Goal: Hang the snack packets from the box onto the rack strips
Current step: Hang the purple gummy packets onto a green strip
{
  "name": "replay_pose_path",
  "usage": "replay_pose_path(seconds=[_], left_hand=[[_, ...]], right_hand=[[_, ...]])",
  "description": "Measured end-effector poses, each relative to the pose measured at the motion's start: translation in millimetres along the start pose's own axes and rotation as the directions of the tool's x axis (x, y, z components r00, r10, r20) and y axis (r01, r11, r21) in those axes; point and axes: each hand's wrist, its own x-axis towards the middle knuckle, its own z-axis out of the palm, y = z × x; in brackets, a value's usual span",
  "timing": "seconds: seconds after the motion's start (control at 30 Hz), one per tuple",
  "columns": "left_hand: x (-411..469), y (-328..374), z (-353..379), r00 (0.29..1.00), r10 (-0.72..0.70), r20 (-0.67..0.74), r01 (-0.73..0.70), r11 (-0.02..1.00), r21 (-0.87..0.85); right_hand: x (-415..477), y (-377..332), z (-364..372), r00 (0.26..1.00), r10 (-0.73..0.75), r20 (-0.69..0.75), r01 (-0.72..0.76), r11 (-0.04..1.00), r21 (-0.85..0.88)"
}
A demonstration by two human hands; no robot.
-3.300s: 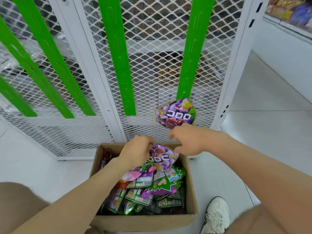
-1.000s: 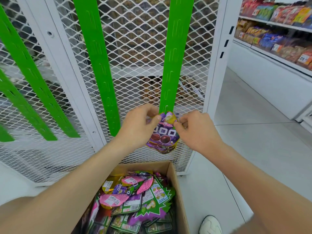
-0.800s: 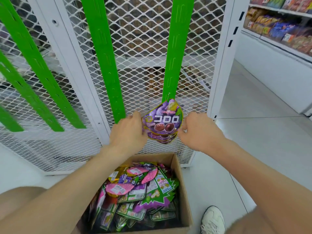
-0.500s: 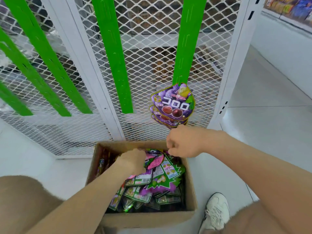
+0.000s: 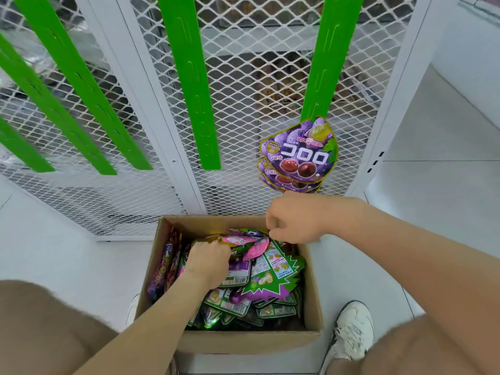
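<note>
Now the left grip (image 5: pixel 208 263) is down in the box (image 5: pixel 243 339), fingers curled into the packets (image 5: pixel 266 272); whether it has one pinched I cannot tell. The right grip (image 5: pixel 295 220) hovers over the box's far right corner, fingers curled in, with nothing seen in them. Three hung packets (image 5: pixel 297 155) overlap at the foot of the right strip (image 5: pixel 322 63), directly above the right grip. The next packet must therefore travel up and rightward from the left grip. Being nearer the strip, the right grip looks better placed to steady it, top edge turned up toward a free slot above those hung.
</note>
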Motion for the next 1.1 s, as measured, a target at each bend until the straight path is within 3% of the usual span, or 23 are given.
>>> replay_pose_path(seconds=[0.1,0.17,0.27,0.37,0.53,0.63,0.7,0.73,0.83,0.9,0.97,1.1], left_hand=[[-4.1,-4.4,-42.2,0.996,-0.036,-0.078,0.018,0.974,-0.227],[-4.9,-14.6,-74.7,0.996,-0.030,-0.089,-0.015,0.886,-0.463],[-11.3,-29.5,-125.6,0.995,0.015,-0.096,-0.081,0.674,-0.734],[-29.9,-36.4,-169.5,0.998,0.011,-0.065,-0.064,0.374,-0.925],[-50.6,-41.2,-201.5,1.000,0.020,-0.021,-0.023,0.085,-0.996],[-55.5,-33.9,-211.7,1.000,0.008,-0.010,-0.009,-0.097,-0.995],[-54.4,-26.9,-215.8,1.000,-0.014,0.005,0.003,-0.183,-0.983],[-54.2,-23.1,-217.4,1.000,-0.028,0.007,0.003,-0.164,-0.987],[-50.9,-10.5,-215.0,0.996,-0.073,-0.052,-0.044,0.104,-0.994],[-47.9,2.1,-216.3,0.976,-0.148,-0.161,-0.134,0.180,-0.975],[-44.5,12.9,-222.7,0.922,-0.233,-0.309,-0.267,0.196,-0.944],[-34.2,24.4,-250.0,0.834,-0.188,-0.519,-0.458,0.289,-0.840]], right_hand=[[-1.3,-1.5,-6.3,0.999,0.001,-0.045,-0.001,1.000,-0.003],[-2.9,-1.1,-9.3,0.993,0.008,-0.114,-0.011,1.000,-0.025],[-9.0,4.1,-14.3,0.984,0.040,-0.175,-0.039,0.999,0.006],[-22.4,11.5,-28.4,0.965,0.119,-0.235,-0.061,0.969,0.239],[-50.2,16.6,-47.5,0.928,0.274,-0.253,0.010,0.659,0.752],[-67.2,16.8,-52.3,0.941,0.294,-0.167,-0.006,0.510,0.860],[-76.4,17.4,-55.7,0.921,0.335,-0.198,0.038,0.430,0.902],[-79.1,16.9,-56.9,0.893,0.373,-0.251,0.103,0.375,0.921],[-82.4,16.2,-60.4,0.731,0.512,-0.452,0.362,0.271,0.892],[-81.2,20.3,-61.8,0.612,0.571,-0.548,0.442,0.328,0.835],[-76.9,29.1,-61.7,0.505,0.594,-0.627,0.427,0.459,0.779],[-67.8,41.4,-62.4,0.391,0.585,-0.710,0.376,0.602,0.704]])
